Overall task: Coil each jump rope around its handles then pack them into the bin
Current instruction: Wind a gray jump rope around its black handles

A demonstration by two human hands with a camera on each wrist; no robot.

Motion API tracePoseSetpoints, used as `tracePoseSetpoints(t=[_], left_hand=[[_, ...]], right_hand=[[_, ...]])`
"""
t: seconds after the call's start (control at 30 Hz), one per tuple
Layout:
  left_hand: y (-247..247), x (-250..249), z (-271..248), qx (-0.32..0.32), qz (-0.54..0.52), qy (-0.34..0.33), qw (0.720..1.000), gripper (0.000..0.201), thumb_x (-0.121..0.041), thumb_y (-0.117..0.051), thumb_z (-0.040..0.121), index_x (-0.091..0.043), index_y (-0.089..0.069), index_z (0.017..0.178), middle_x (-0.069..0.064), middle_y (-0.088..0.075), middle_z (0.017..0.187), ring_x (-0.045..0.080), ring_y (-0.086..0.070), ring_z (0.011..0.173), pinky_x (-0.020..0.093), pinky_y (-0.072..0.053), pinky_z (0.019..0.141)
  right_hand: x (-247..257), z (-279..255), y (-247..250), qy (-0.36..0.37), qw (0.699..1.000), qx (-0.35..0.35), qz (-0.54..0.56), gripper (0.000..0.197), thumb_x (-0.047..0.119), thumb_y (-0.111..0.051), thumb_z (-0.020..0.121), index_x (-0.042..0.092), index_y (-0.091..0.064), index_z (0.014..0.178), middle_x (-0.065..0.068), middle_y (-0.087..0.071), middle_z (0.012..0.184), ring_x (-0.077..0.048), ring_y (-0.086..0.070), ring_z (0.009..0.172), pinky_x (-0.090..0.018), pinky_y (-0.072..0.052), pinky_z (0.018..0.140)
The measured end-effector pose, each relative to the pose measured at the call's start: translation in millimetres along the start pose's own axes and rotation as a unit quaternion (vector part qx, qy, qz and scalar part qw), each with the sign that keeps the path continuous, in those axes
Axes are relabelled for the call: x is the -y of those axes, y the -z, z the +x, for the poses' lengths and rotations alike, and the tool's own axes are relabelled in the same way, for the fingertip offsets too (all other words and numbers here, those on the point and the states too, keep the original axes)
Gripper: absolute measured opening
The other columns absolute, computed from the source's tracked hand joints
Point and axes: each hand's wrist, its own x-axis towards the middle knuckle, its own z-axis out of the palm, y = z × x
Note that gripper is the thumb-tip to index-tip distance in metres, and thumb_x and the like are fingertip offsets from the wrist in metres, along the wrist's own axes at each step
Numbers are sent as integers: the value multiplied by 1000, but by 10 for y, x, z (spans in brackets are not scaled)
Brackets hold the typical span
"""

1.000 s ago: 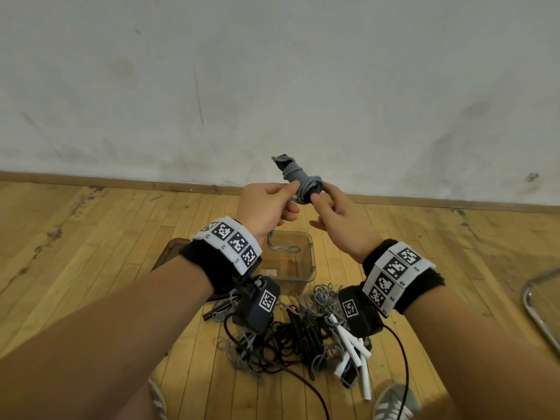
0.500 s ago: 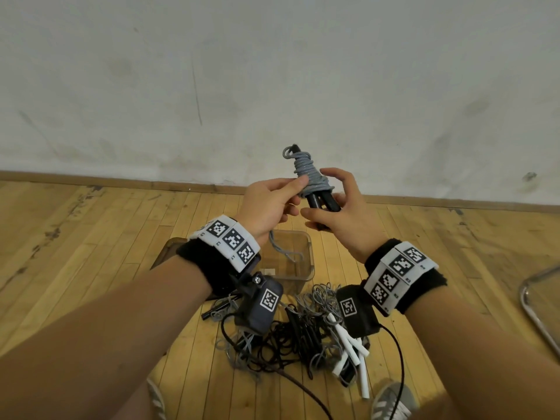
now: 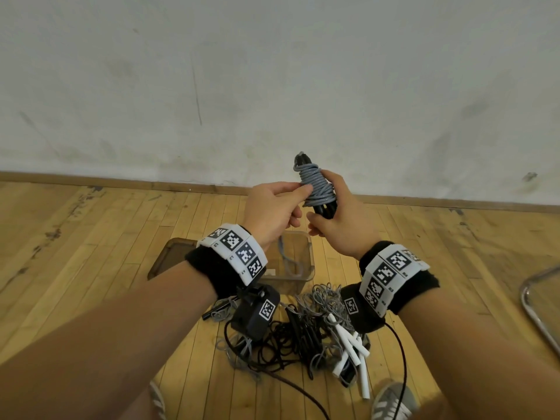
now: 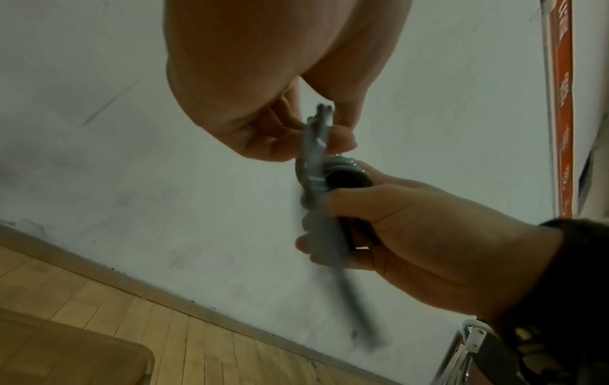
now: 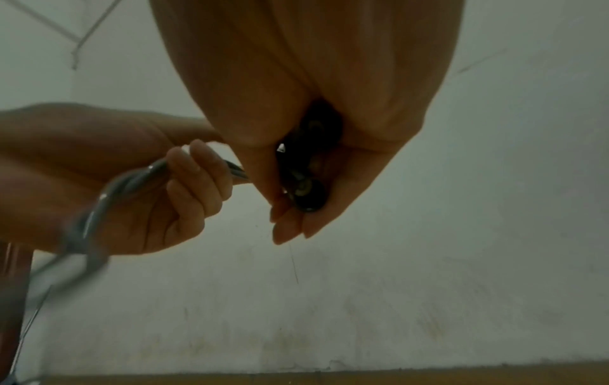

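Hands [image 3: 274, 212] [image 3: 339, 219] grip grey jump rope [image 3: 316, 186]; no writing legible.

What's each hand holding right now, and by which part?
Right hand grips the black handles of the grey jump rope at their lower end. Left hand pinches the rope's loose grey cord beside the coil.

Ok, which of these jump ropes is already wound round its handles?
The grey jump rope held up by both hands, coiled round black handles. The ropes in the floor pile, black, grey and white-handled, all lie loose and tangled.
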Motion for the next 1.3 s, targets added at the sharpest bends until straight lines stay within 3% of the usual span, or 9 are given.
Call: tracePoseSetpoints(t=[0.13,0.27,0.37,0.5,0.6,0.77,1.0,1.17,1.3], left_hand=[[-14,-10,12,-17,10,12,1000,41,-47,-79,85,-10,-73,101,-1,-65,61,14,-61,51,26,-50,55],[34,30,61,-48,27,25,998,44,-47,-82,81,-6,-73,94,-7,-60,56,11,-55,47,25,-47,55],[75,38,94,-28,2,31,999,36,-43,-79,86,-7,-76,90,-9,-55,53,9,-48,50,24,-41,54],[90,-16,102,2,-39,37,999,47,-41,-73,92,6,-73,101,-6,-50,57,8,-46,52,21,-37,52],[97,-30,89,8,-27,37,999,43,-45,-70,93,-3,-74,85,-5,-52,59,9,-48,52,22,-40,54],[74,-39,43,22,45,9,999,49,-49,-55,101,-13,-61,69,-2,-54,61,12,-50,55,19,-41,52],[46,-26,28,32,46,15,998,50,-49,-64,96,-1,-71,81,5,-59,70,15,-53,61,30,-44,65],[50,16,38,13,56,-4,998,31,-26,-65,99,0,-77,87,-5,-60,59,5,-54,50,19,-43,53],[45,-2,35,21,18,24,999,24,-32,-68,96,-12,-78,87,-7,-65,62,8,-58,55,19,-45,53]], right_hand=[[53,-40,-51,45,996,25,-74,79,15,-61,92,31,-16,155,2,-67,87,-14,-64,64,-37,-51,57],[115,-67,-93,45,993,104,19,80,13,-46,102,43,0,160,-8,-66,123,-33,-66,97,-51,-55,85],[94,-54,-43,11,986,107,126,86,10,-50,103,52,3,157,-20,-66,113,-31,-61,79,-42,-59,81],[78,-32,6,-110,950,98,275,62,23,-61,97,32,-35,153,-15,-70,93,-24,-65,74,-40,-54,70],[84,-26,-16,-101,952,101,272,35,25,-61,99,20,-56,134,-10,-68,87,-20,-61,65,-40,-53,69],[51,7,-19,-67,965,46,249,61,14,-61,100,29,-34,154,-7,-58,82,-17,-55,59,-30,-50,58],[16,19,-13,-46,981,17,187,59,12,-67,96,26,-40,148,-12,-65,88,-16,-56,58,-29,-53,58],[-44,29,60,-35,993,-26,112,70,23,-74,91,36,-36,149,-8,-69,94,-9,-63,58,-29,-55,62],[-93,35,49,-57,996,-26,70,93,39,-81,84,42,-23,158,0,-70,108,-10,-70,77,-33,-62,71]])
